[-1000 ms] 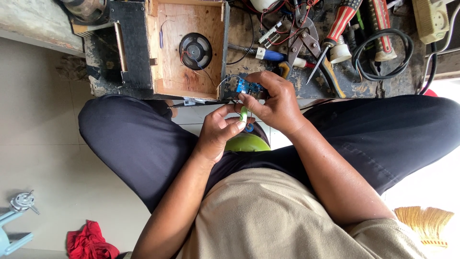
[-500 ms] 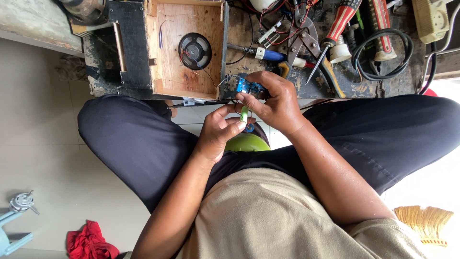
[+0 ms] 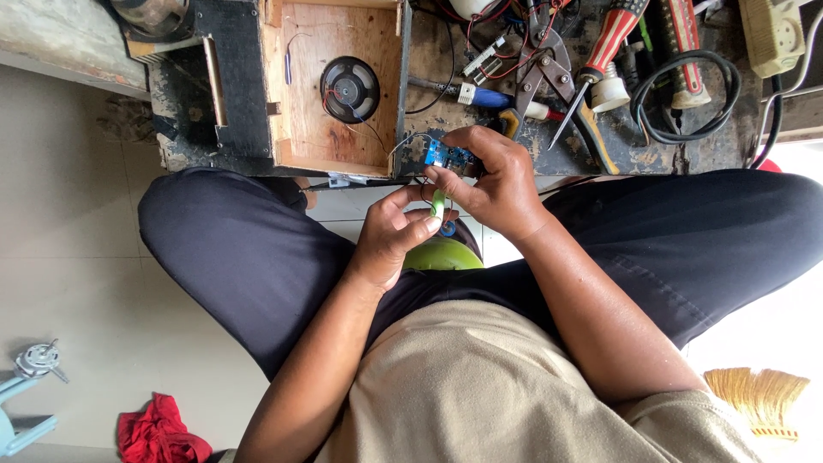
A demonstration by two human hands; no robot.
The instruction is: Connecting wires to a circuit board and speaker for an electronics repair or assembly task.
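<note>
My right hand [image 3: 495, 182] grips a small blue circuit board [image 3: 447, 156] at the front edge of a dark, cluttered workbench [image 3: 660, 154]. Thin wires run from the board into an open wooden speaker box [image 3: 300, 129] with a round black speaker [image 3: 350, 87] inside. My left hand [image 3: 396, 236] sits just below it and pinches a small pale green piece [image 3: 438, 204] between thumb and fingers. Both hands hover over my lap, above a lime green round object [image 3: 442, 255] between my legs.
On the bench lie pliers [image 3: 540, 64], a red-handled screwdriver [image 3: 604, 47], a blue-handled tool [image 3: 480, 94], a coiled black cable [image 3: 686, 94] and a beige power strip [image 3: 771, 34]. A red cloth [image 3: 159, 429], a small fan motor [image 3: 34, 360] and a straw broom [image 3: 759, 399] rest on the tiled floor.
</note>
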